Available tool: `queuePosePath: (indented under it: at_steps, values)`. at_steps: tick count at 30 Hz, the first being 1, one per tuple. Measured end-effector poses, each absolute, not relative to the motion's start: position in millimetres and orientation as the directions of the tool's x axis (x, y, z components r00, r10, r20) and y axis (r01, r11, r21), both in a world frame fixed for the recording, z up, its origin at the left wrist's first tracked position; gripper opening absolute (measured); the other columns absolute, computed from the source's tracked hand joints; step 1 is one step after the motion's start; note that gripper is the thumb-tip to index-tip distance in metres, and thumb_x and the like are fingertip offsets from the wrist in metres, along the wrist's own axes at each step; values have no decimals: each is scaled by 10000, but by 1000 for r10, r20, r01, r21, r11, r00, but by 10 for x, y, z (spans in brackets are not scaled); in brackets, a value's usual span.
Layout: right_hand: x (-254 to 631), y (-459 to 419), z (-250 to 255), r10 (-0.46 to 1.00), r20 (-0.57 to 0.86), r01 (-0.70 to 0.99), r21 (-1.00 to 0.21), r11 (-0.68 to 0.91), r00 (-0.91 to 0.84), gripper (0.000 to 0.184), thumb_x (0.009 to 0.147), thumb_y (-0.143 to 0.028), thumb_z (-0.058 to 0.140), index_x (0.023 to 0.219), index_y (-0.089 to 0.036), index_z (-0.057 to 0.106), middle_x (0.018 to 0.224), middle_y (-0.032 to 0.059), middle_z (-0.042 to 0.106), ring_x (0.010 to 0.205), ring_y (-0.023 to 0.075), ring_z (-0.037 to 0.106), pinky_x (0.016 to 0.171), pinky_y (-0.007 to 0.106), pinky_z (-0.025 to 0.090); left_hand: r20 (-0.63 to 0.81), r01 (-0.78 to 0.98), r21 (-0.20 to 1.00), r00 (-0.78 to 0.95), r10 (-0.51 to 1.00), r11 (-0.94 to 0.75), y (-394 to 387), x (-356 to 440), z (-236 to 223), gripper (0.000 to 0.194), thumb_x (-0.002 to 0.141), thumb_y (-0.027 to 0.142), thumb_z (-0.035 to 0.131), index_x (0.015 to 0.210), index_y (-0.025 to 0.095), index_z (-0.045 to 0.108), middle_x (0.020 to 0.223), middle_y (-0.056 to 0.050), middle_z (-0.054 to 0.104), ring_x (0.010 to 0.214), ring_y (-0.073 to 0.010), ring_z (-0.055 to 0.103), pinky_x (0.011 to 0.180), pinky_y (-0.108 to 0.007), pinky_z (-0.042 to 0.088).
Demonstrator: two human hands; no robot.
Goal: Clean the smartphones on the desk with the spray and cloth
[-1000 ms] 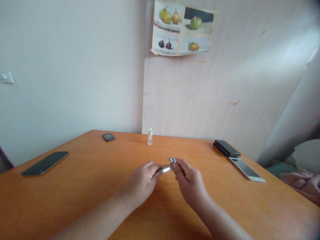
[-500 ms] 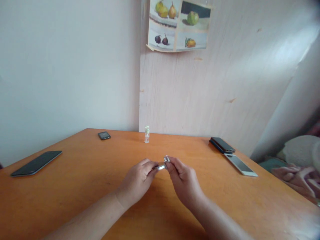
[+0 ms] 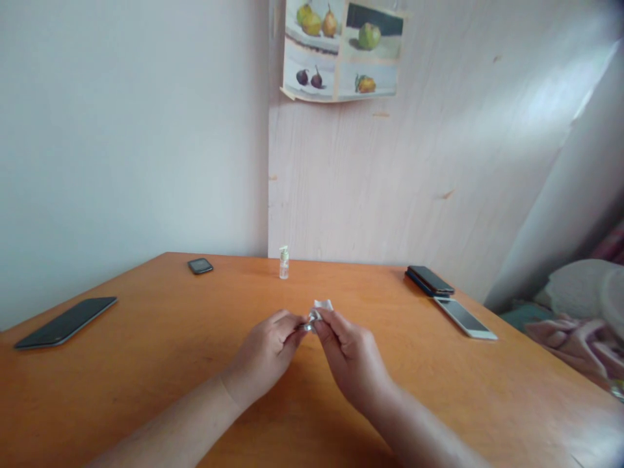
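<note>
Both my hands meet over the middle of the orange wooden table [image 3: 146,351]. My left hand [image 3: 266,354] is closed, its fingertips pinching one end of a small shiny metal object [image 3: 308,323]. My right hand [image 3: 348,361] is closed too, pinching a small white, crumpled piece [image 3: 323,305] against the same metal object. What the metal object is cannot be made out. The fingertips of the two hands almost touch.
A large dark phone [image 3: 65,322] lies at the left edge. A small black phone [image 3: 200,266] and a little clear pump bottle [image 3: 283,262] stand near the wall. Two stacked dark phones [image 3: 429,281] and a white phone [image 3: 465,318] lie at the right. Bedding [image 3: 580,312] lies beyond.
The hands have come closer together, hiding more of the shiny object. The white piece now sticks up above my right fingers. The view has shifted slightly.
</note>
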State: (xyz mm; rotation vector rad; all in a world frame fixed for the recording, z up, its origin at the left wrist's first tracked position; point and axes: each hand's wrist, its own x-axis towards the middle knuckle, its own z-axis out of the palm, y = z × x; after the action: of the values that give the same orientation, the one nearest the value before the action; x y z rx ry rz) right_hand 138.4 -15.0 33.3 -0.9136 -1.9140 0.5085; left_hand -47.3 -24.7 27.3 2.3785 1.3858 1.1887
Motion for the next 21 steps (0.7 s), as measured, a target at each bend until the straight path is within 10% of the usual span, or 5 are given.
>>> queuePosePath:
  at_steps: [21]
  values:
    - [1464, -81, 367, 808, 549, 489, -656, 575, -214, 268, 978, -398, 418, 947, -246, 636, 709, -7, 642, 622, 131, 564, 583, 206, 380, 545, 685, 481, 256, 799, -547, -259, -460, 293, 208, 955, 300, 486, 1027, 224, 667, 902, -38, 653, 847, -159, 617, 768, -263, 481]
